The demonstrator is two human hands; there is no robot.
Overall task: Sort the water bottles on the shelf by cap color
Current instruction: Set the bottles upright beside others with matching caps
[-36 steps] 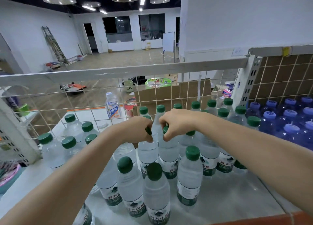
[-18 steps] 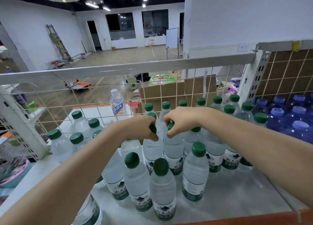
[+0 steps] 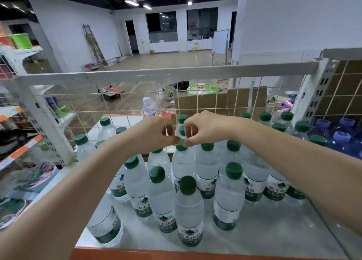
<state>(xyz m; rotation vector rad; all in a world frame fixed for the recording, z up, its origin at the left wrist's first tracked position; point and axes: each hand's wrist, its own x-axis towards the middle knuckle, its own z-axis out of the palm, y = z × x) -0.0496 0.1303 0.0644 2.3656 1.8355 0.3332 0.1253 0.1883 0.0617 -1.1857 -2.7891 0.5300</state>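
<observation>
Green-capped bottle (image 3: 181,161) right below your fingertips.
Upright, it stands between both pinched, empty-looking hands: left hand (image 3: 154,134), right hand (image 3: 205,129), equally near.

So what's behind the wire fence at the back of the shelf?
Through the wire fence you can see a white-capped bottle, cardboard boxes and a green round thing on top. The hands and green-capped bottles hide whatever sits lower down.
</observation>
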